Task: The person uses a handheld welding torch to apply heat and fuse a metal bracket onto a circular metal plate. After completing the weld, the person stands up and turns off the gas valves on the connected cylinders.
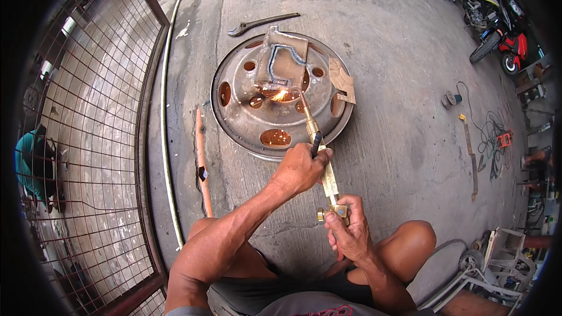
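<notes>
Your left hand (301, 167) is clenched around the forward body of the brass torch (329, 182), its fingers closed on it. Your right hand (351, 234) grasps the rear of the torch at the valve section, thumb lying beside the valve. The torch points up and slightly left, away from your body, its nozzle at the lower edge of the metal workpiece (291, 65). Bright sparks (281, 95) show at that edge. The workpiece rests on the far half of the steel wheel (241, 124), which lies flat on the concrete floor (398, 111). A dark wavy line crosses the workpiece's upper face. A cardboard piece (341, 79) lies on the wheel's right side. The adjustable wrench (263, 22) lies on the floor, just beyond the wheel.
</notes>
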Available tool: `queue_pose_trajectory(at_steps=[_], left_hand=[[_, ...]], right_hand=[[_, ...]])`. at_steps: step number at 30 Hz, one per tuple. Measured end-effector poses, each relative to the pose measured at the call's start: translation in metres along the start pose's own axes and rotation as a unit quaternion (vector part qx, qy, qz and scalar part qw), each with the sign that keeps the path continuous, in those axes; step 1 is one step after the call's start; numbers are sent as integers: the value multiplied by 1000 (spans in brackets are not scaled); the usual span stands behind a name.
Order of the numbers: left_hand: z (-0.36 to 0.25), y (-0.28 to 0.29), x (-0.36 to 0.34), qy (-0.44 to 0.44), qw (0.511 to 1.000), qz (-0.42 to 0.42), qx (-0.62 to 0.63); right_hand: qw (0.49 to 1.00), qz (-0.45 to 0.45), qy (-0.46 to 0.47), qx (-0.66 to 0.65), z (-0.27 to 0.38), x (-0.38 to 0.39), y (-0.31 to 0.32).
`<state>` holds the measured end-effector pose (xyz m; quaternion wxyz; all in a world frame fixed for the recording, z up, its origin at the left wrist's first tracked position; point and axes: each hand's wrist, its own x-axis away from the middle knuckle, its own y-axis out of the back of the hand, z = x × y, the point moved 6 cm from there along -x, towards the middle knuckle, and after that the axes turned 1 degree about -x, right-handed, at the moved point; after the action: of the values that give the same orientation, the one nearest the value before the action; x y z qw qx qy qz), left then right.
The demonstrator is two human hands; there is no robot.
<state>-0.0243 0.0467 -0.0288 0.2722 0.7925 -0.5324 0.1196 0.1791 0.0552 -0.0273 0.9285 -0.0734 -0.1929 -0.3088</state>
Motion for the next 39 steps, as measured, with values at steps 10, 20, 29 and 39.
queue_pose_trajectory(at_steps=[10, 20, 29, 39], left_hand=[[-2, -1, -1, -6, 1000, -4, 2], [-3, 0, 0, -2, 1000, -4, -5], [3, -3, -4, 0, 1000, 14, -2], [1, -2, -3, -7, 1000, 3, -4]], right_hand=[[1000, -11, -2, -13, -1, -2, 1], [1000, -16, 2, -10, 1, -2, 0], [1000, -10, -13, -10, -2, -2, 0], [1000, -7, -9, -5, -1, -2, 0]])
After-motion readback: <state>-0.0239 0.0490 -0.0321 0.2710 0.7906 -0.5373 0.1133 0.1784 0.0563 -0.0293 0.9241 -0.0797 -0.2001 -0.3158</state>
